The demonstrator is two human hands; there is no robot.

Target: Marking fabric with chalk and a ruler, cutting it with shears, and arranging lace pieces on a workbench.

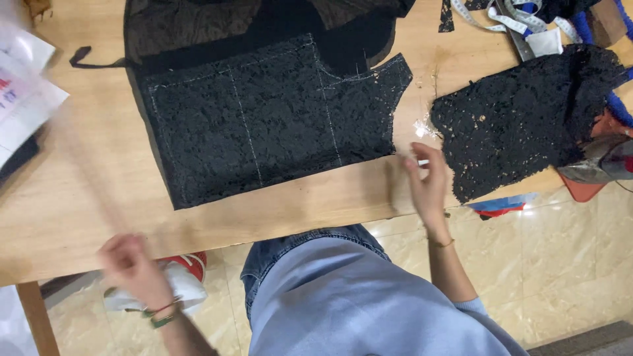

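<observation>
A black lace fabric piece (270, 118) with white chalk lines lies flat on the wooden table (79, 198). A second, smaller black lace piece (527, 118) lies to its right, near the table's edge. My right hand (425, 181) hovers between the two pieces, fingers loosely curled, with a small white bit at its fingertips; it is blurred. My left hand (132, 264) is at the table's front edge, fingers curled, blurred, and I cannot tell whether it holds anything.
Black sheer cloth (264, 26) lies at the back under the lace. A measuring tape (514, 20) and blue cord sit at the back right. White papers (20, 92) are at the left. An iron (603, 161) rests at the right edge. Tiled floor lies below.
</observation>
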